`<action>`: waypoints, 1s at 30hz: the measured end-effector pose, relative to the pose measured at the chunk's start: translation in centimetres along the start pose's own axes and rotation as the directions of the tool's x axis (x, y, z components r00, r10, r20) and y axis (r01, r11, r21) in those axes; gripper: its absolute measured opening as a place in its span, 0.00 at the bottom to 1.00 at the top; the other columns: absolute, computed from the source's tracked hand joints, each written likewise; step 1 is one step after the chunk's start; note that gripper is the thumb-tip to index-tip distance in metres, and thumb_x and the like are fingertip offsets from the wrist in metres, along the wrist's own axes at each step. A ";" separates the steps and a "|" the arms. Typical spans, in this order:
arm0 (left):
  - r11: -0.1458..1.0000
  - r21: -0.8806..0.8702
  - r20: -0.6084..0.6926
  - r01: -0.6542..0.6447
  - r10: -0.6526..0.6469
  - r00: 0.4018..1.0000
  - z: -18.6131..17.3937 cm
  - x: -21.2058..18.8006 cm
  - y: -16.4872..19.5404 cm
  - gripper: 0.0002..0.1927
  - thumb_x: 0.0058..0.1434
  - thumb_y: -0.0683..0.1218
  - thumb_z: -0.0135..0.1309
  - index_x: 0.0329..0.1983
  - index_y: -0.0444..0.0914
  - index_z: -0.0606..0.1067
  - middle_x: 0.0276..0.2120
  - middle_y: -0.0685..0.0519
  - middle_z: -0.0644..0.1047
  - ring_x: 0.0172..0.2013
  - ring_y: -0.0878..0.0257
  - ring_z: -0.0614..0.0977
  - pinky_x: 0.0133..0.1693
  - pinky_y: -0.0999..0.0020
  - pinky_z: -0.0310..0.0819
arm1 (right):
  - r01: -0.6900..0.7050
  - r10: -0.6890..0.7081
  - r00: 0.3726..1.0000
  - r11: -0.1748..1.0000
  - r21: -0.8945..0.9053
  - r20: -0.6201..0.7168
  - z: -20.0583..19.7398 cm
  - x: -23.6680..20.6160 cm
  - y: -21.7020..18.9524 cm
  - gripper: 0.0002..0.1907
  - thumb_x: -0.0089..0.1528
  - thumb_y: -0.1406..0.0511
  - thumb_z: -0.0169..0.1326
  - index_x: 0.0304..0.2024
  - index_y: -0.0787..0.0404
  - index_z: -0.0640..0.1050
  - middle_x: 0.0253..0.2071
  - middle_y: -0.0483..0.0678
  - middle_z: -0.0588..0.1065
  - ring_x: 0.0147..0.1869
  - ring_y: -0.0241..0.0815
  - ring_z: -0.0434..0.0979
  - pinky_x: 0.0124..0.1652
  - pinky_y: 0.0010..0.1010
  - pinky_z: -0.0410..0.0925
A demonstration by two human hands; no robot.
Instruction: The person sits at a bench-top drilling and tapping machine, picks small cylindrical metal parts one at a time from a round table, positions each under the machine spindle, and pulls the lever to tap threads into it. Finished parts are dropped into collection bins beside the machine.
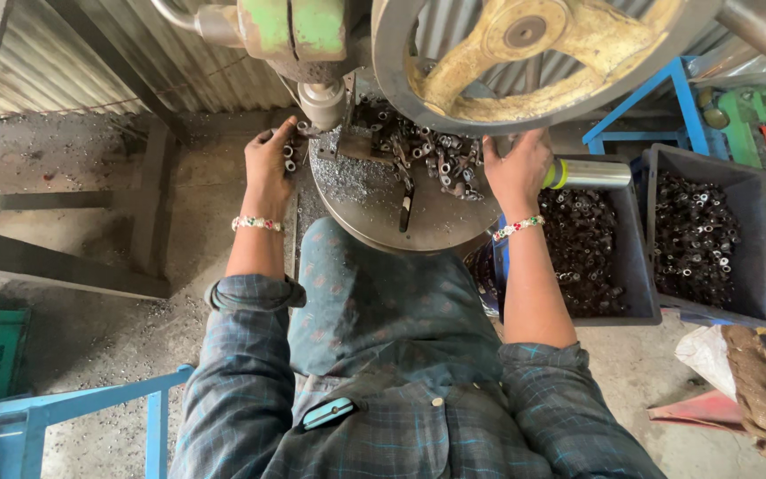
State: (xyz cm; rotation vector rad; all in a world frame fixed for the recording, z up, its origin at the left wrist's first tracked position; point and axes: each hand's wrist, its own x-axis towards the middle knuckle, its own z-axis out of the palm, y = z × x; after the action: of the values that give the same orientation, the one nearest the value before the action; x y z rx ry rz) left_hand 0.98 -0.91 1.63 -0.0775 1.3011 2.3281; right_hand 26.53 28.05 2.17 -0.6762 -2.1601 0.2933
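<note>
1. Corrugated metal sheeting (90, 62) backs a gritty concrete floor (90, 337), and a round steel press desk (374, 200) sits before the person's knees.
2. Left hand (269, 164): its grip is pressed together, fingertips pinching at small metal sleeves (290, 158) at the desk's left edge, just below the press ram (323, 102). Whether a piece is actually held between the fingers cannot be told.
3. Right hand (516, 168): fingers curled and resting on the desk's right rim, touching the edge of a heap of short metal tubes (427, 151). A beaded bracelet shows on each wrist.
4. Over the heap hangs a large handwheel (525, 53) with worn yellow spokes; the green press head (290, 27) sits above the ram.
5. Just beside the right hand lies a shiny metal cylinder (589, 173) with a yellow band.
6. Further right stand two dark plastic bins (746, 231), both full of the same small tubes.
7. A blue metal frame (90, 408) stands at lower left, a brownish rag (760, 381) at lower right.
</note>
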 end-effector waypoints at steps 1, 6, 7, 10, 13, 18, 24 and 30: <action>0.998 -0.053 0.003 0.024 -0.023 1.000 -0.1 -0.1 -0.2 0.09 0.59 0.40 0.67 0.29 0.34 0.76 0.24 0.51 0.79 0.20 0.66 0.77 0.23 0.72 0.72 | 0.009 -0.010 1.000 0.999 -0.036 -0.022 0.2 0.0 0.0 0.32 0.57 0.63 0.71 0.53 0.70 0.67 0.42 0.60 0.77 0.49 0.63 0.77 0.50 0.50 0.66; 0.973 0.153 -0.030 -0.173 0.180 0.983 -0.1 0.5 -0.7 0.09 0.59 0.40 0.69 0.29 0.35 0.78 0.26 0.54 0.80 0.22 0.71 0.75 0.23 0.76 0.66 | -0.178 0.212 0.962 0.965 -0.191 0.174 0.7 0.0 0.6 0.17 0.59 0.57 0.68 0.38 0.64 0.79 0.32 0.55 0.78 0.45 0.61 0.77 0.51 0.51 0.65; 0.954 0.218 -0.020 -0.207 0.216 0.976 -0.1 0.7 -0.6 0.07 0.59 0.40 0.69 0.31 0.35 0.80 0.27 0.55 0.80 0.23 0.72 0.76 0.25 0.77 0.67 | -0.134 0.157 0.979 0.976 -0.170 0.132 0.7 -0.1 0.7 0.18 0.57 0.59 0.68 0.39 0.65 0.79 0.32 0.56 0.78 0.44 0.62 0.77 0.50 0.52 0.65; 0.992 0.124 0.060 0.024 -0.032 0.998 -0.2 1.2 -0.2 0.09 0.58 0.41 0.68 0.29 0.36 0.78 0.23 0.54 0.78 0.19 0.69 0.73 0.21 0.74 0.62 | -0.015 0.028 0.996 0.987 -0.162 0.083 1.0 -0.1 1.0 0.16 0.55 0.63 0.67 0.42 0.65 0.82 0.36 0.58 0.79 0.45 0.64 0.76 0.47 0.53 0.64; 0.981 0.161 0.045 0.111 -0.119 0.992 -0.4 1.3 -0.3 0.11 0.58 0.44 0.68 0.28 0.38 0.75 0.23 0.54 0.78 0.18 0.68 0.73 0.19 0.74 0.59 | 0.069 -0.059 0.997 0.960 -0.271 0.045 1.4 -0.1 0.9 0.15 0.61 0.63 0.66 0.49 0.57 0.80 0.48 0.56 0.80 0.55 0.61 0.76 0.55 0.51 0.65; 0.971 0.209 0.058 0.118 -0.133 0.989 -0.5 1.3 -1.0 0.09 0.59 0.46 0.67 0.30 0.39 0.78 0.26 0.55 0.80 0.19 0.71 0.73 0.19 0.75 0.61 | -0.086 0.093 0.994 0.990 0.115 -0.057 2.1 0.9 0.2 0.51 0.59 0.52 0.69 0.70 0.65 0.53 0.59 0.62 0.68 0.63 0.64 0.70 0.59 0.52 0.63; 0.988 0.143 0.123 0.064 -0.082 0.989 -0.7 1.6 -1.1 0.08 0.60 0.44 0.66 0.31 0.38 0.77 0.26 0.53 0.80 0.19 0.70 0.73 0.20 0.75 0.61 | 0.031 -0.038 0.997 0.995 0.100 0.066 3.6 7.6 -1.1 0.51 0.59 0.53 0.70 0.70 0.70 0.54 0.59 0.66 0.68 0.61 0.64 0.72 0.57 0.50 0.66; 0.992 0.078 0.133 0.102 -0.112 0.985 1.1 2.0 -0.7 0.07 0.60 0.43 0.64 0.30 0.38 0.77 0.23 0.54 0.78 0.19 0.68 0.74 0.20 0.74 0.64 | 0.009 -0.005 0.999 0.996 0.088 -0.046 4.4 14.1 -2.4 0.52 0.59 0.53 0.70 0.69 0.75 0.54 0.58 0.70 0.69 0.59 0.64 0.74 0.55 0.49 0.68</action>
State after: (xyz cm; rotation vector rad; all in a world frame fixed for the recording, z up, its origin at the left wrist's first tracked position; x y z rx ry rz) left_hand -0.27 1.01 1.11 0.0346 1.2783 2.1550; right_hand 15.07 34.03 9.66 -0.6194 -2.0923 0.3639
